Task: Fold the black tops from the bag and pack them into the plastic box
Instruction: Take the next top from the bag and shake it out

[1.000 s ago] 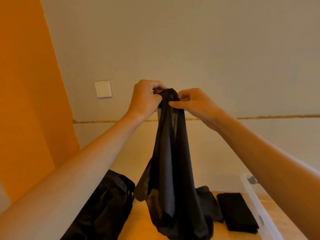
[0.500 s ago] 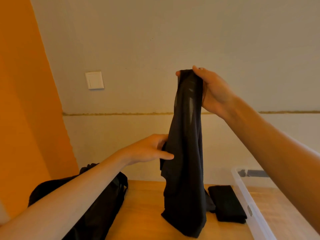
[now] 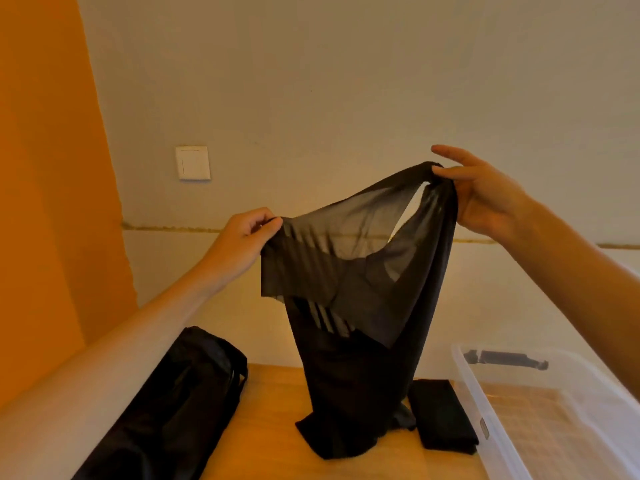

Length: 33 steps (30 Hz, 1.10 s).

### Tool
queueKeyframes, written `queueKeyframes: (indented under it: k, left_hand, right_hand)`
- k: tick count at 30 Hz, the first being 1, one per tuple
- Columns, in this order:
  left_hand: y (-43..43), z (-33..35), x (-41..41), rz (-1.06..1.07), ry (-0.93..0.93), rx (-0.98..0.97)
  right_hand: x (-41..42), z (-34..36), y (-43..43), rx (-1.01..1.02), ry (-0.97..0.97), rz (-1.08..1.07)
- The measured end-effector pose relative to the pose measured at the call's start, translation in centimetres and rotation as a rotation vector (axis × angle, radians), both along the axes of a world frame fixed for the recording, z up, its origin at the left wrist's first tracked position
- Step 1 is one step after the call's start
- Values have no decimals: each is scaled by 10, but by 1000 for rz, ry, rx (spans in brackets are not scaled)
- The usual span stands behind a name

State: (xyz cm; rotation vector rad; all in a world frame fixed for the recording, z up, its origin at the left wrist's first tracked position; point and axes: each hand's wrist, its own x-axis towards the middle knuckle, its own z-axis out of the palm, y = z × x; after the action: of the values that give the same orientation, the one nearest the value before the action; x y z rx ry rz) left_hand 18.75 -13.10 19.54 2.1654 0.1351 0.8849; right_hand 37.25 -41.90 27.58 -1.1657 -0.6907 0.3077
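A thin, see-through black top (image 3: pixel 360 299) hangs in the air above the wooden table (image 3: pixel 266 427), its lower end resting crumpled on the wood. My left hand (image 3: pixel 239 244) pinches one edge of it at mid-height. Higher up on the right, my right hand (image 3: pixel 485 199) pinches the top's upper corner between thumb and fingers, its index finger sticking out. A folded black top (image 3: pixel 443 415) lies flat on the table beside the clear plastic box (image 3: pixel 485 407) at the right. The black bag (image 3: pixel 173 410) lies at the left under my forearm.
An orange wall panel (image 3: pixel 45 202) stands close on the left and a pale wall with a light switch (image 3: pixel 192 162) runs behind the table. A dark latch (image 3: pixel 505 358) sits on the box's far rim.
My left hand has moved up and left and taken a pinch of the fabric, spreading the top wide. My right hand has dropped lower and further right.
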Motion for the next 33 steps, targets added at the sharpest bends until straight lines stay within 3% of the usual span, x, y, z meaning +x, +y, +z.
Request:
queueKeyframes:
  k: [4,10,12,16,20,22,24,25,26,29,31,33]
  left_hand:
    - [4,-2,4,91,27,5]
    - [-3,-35,23,216,77,76]
    - [-11,-43,28,197,144,-118]
    - [-43,-60,21,156,496,-565]
    - [-87,-95,19,-223,783,-1097]
    - [-101,-105,27,-445,770,-1349]
    - [-114,-103,33,-479,597,-1580]
    - [-116,-102,37,-384,482,-1560]
    - [-117,-101,41,-251,354,-1419]
    - [-117,-82,42,86,-96,-634]
    - [-115,-53,37,71,-194,-293]
    - [-113,-20,35,-121,-110,-255]
  right_hand:
    - [-7,-5,3,93,97,155]
    - [-25,-6,30,208,98,177]
    - [-27,-4,35,214,87,191]
    - [-29,-1,40,253,46,213]
    - [-29,-7,42,266,-20,250]
    - [-31,-11,41,265,-16,295]
    - [-32,-15,37,247,-5,357]
    - [-30,-16,34,224,-18,377]
    - [-27,-16,30,195,-34,391]
    - [-16,-14,18,105,-91,466]
    - [-12,-11,16,60,-112,589]
    - [-5,-7,18,6,-114,689]
